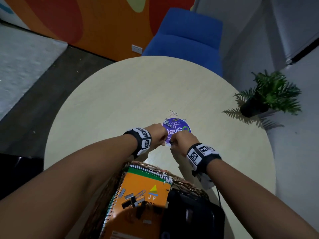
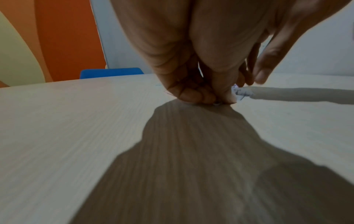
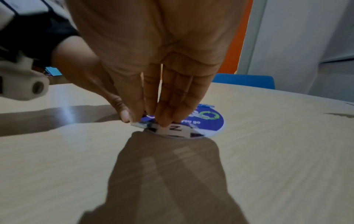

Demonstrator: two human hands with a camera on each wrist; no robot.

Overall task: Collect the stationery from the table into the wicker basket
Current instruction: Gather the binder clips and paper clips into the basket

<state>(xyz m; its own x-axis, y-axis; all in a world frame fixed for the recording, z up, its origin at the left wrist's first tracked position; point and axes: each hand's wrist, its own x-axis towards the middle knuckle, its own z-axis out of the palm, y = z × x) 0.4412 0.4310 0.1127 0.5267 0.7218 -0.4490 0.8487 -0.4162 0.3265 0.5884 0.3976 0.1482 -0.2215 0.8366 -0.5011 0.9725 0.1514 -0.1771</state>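
A round purple sticker (image 1: 179,125) lies on the pale round table (image 1: 138,94), with several paper clips (image 1: 172,113) on it and just beyond it. My left hand (image 1: 163,137) sits at its near left edge; in the left wrist view its curled fingertips (image 2: 191,95) pinch a small metal clip (image 2: 218,103) against the table. My right hand (image 1: 176,140) is beside it, thumb and fingers pinching a small clip (image 3: 138,125) at the sticker's (image 3: 208,122) near edge. The wicker basket (image 1: 188,183) stands close to me, below both wrists.
The basket holds an orange spiral notebook (image 1: 146,187) strewn with binder clips (image 1: 128,202), and a black device (image 1: 193,209). A potted fern (image 1: 269,95) stands at the table's right edge. A blue chair (image 1: 186,35) is behind the table.
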